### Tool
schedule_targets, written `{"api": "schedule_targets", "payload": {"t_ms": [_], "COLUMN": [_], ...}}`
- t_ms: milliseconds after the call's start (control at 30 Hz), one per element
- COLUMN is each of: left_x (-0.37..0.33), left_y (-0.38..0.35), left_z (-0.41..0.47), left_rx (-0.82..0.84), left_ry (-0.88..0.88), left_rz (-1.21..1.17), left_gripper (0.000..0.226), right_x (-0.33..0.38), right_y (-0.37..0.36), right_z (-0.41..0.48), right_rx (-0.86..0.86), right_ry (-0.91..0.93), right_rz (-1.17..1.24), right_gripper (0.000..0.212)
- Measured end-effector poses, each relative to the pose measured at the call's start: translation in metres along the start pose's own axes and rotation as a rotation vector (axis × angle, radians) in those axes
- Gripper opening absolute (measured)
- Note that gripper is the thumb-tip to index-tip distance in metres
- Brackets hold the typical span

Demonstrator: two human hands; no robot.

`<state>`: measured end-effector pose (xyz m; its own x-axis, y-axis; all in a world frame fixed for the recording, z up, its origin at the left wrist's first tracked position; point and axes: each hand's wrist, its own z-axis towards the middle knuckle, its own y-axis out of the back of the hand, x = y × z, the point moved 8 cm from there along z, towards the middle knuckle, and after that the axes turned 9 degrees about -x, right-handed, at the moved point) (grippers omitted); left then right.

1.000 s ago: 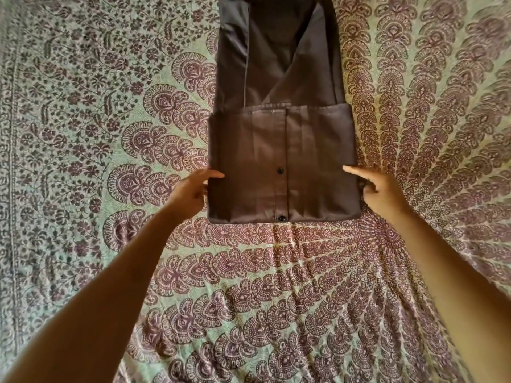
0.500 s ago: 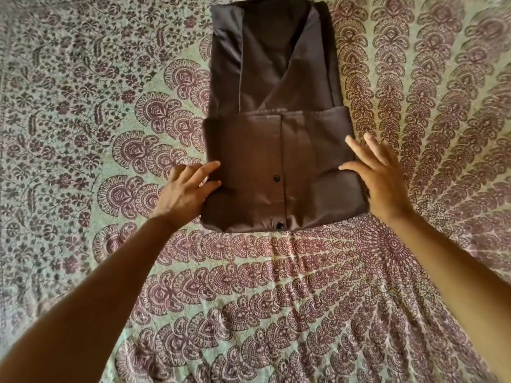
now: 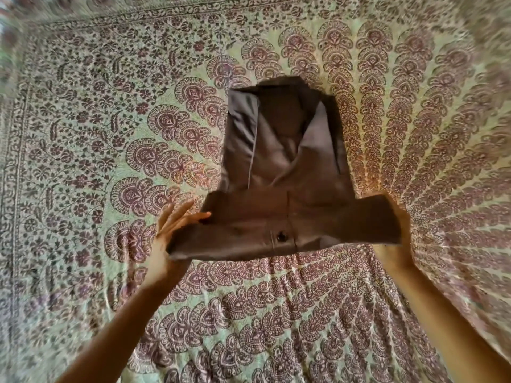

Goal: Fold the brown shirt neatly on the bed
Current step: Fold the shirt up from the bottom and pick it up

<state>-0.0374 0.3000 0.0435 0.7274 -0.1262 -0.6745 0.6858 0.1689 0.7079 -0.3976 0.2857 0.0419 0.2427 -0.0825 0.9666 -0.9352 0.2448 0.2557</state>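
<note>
Brown shirt (image 3: 287, 167), partly folded: far end lying on the middle of the patterned bedspread (image 3: 110, 106), near folded end with its black button (image 3: 281, 236) raised above the bedspread. Left hand (image 3: 166, 244) bears the fold's left corner, fingers straight and spread. Right hand (image 3: 405, 230) is largely hidden behind the right corner; its grip cannot be told.

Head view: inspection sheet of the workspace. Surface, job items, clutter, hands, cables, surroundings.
Surface: patterned bedsheet, lightly wrinkled.
Job's things: brown shirt, sides folded in, near end raised above the bedsheet; one button showing.
Clutter: nothing seen.
Hands: left hand under the shirt's left corner, fingers straight; right hand at the right corner, mostly hidden by fabric.
Cables: nothing seen.
Surroundings: nothing seen beyond the bedsheet.
</note>
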Motion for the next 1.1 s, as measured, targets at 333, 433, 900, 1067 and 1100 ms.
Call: {"api": "schedule_targets", "payload": {"t_ms": [333,433,900,1067,1100], "left_x": [-0.014,-0.008,0.063,0.068,0.063], "left_y": [-0.025,-0.049,-0.124,-0.112,-0.109], "left_z": [0.081,0.114,0.151,0.144,0.143], "left_rx": [-0.402,-0.419,-0.13,-0.388,-0.485], "left_ry": [0.362,0.329,0.521,0.731,0.736], "left_rz": [-0.133,-0.067,0.394,0.29,0.246], "left_gripper": [0.041,0.038,0.037,0.035,0.039], "right_x": [0.012,0.001,-0.09,-0.078,-0.067], "right_y": [0.009,-0.003,-0.035,-0.035,-0.039], "right_z": [0.038,0.071,0.131,0.127,0.129], "right_rx": [-0.582,-0.607,-0.443,-0.627,-0.637], "right_ry": [0.184,0.201,-0.049,-0.064,0.019], "right_rz": [-0.141,-0.219,-0.879,-0.901,-0.916], "right_gripper": [0.033,0.033,0.03,0.027,0.029]}}
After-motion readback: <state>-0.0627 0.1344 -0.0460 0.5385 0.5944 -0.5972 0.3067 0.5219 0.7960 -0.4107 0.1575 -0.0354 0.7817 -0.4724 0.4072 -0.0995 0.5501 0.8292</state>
